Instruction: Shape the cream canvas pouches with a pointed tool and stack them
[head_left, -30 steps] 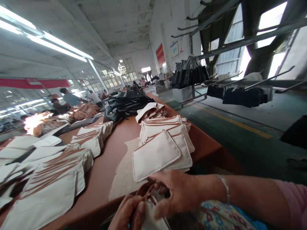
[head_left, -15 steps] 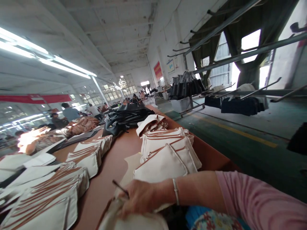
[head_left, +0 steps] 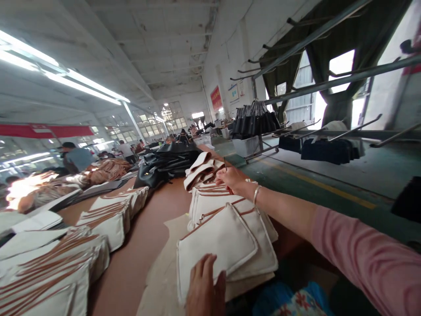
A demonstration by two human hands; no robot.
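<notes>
My right hand [head_left: 232,179] is closed round a thin dark stick [head_left: 225,163] whose tip points up. It is over the back of a stack of cream pouches with brown edging [head_left: 210,193], beside some folded cream straps [head_left: 200,169]. My left hand [head_left: 206,287] reaches in from the bottom with its fingers stretched and thumb apart, over the lower edge of the front cream pouch [head_left: 217,241]. Whether its fingertips touch the pouch is hard to tell. Beneath the stack lies a beige sheet [head_left: 161,263].
Rows of cream pouches [head_left: 52,272] fill the left of the brown table [head_left: 131,245]. Black material [head_left: 167,160] is heaped at its far end. Right of the table stands a metal rack [head_left: 329,79] with dark bags. A person [head_left: 77,158] is at the far left.
My right hand has moved forward from the bottom centre to the back of the stack, the stick still in it. My left hand has come into view. The front pouch lies closer to me.
</notes>
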